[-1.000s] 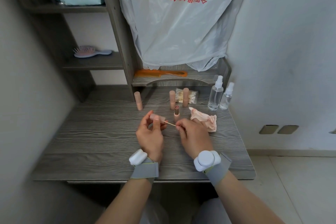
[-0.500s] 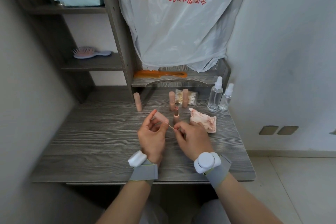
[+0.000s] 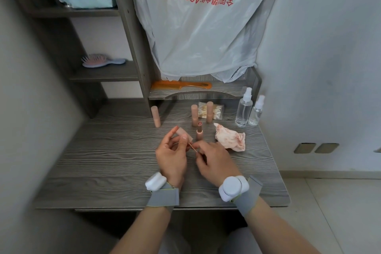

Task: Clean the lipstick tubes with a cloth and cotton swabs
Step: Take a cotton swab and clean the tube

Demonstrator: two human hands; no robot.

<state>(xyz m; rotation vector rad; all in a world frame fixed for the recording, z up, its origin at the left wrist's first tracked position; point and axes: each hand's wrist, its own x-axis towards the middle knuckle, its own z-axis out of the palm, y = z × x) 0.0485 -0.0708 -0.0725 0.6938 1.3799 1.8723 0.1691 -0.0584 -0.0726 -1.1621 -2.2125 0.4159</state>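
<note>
1. The left hand (image 3: 171, 159) is up off the desk (image 3: 103, 161). Its thumb and fingers curl round a pale pink lipstick cap (image 3: 184, 133), with the index finger poking up free.
2. The right hand (image 3: 216, 163) pinches a cotton swab (image 3: 193, 148) between thumb and forefinger, the other fingers tucked under. The stick slants up and left toward the cap.
3. The open lipstick tube (image 3: 199, 133) stands upright just behind the hands, midway along the desk. The crumpled cloth (image 3: 230, 139) lies to its right, toward the right edge, with neither hand touching it.
4. Three capped tubes (image 3: 194, 115) stand nearer the back edge, two of them in front of the swab packet (image 3: 216, 111). Two spray bottles (image 3: 244, 109) sit at the back right corner.
5. Hard to see: the swab's tip disappears behind the left thumb, so I cannot tell whether it is inside the cap or only at its rim. Its near end is buried in the right fingers.
6. Against a second ago, the right hand has closed in on the left, the swab slants more steeply, and less of the stick shows between the hands. Everything standing on the desk is where it was.
</note>
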